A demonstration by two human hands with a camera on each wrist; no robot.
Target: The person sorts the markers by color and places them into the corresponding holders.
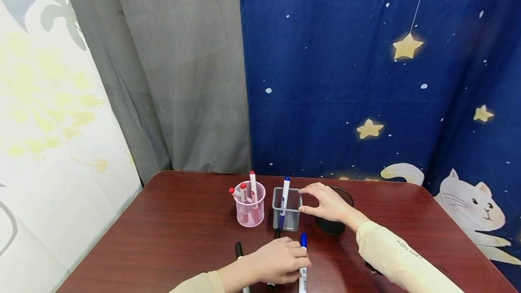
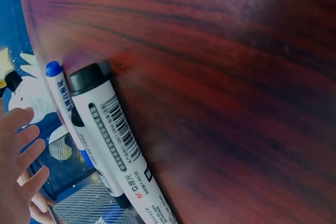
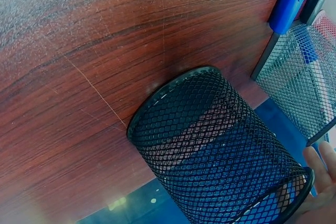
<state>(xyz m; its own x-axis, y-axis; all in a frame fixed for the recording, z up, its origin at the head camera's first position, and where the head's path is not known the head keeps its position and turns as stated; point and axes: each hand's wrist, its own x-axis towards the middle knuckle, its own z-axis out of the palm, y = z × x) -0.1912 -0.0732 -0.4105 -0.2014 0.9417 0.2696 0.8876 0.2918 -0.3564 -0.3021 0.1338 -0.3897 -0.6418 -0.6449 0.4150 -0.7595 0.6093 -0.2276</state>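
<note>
My left hand [image 1: 281,260] reaches low over the table, fingers loosely bent beside a blue-capped marker [image 1: 303,263]. Its fingers [image 2: 23,156] show spread in the left wrist view, none closed round a marker. Under and beside this hand lie two black-capped markers [image 1: 239,250], one with its barcode toward the left wrist camera. My right hand [image 1: 325,202] is stretched over the black round mesh holder [image 3: 210,145], its thumb and fingertips right at the side of the grey square mesh holder [image 1: 287,220]. One blue marker [image 1: 284,200] stands in that grey holder.
A pink round mesh holder [image 1: 250,218] with several red markers [image 1: 253,184] stands left of the grey one. The brown table [image 1: 171,238] ends at the back against grey [image 1: 183,103] and blue star-patterned curtains [image 1: 325,80].
</note>
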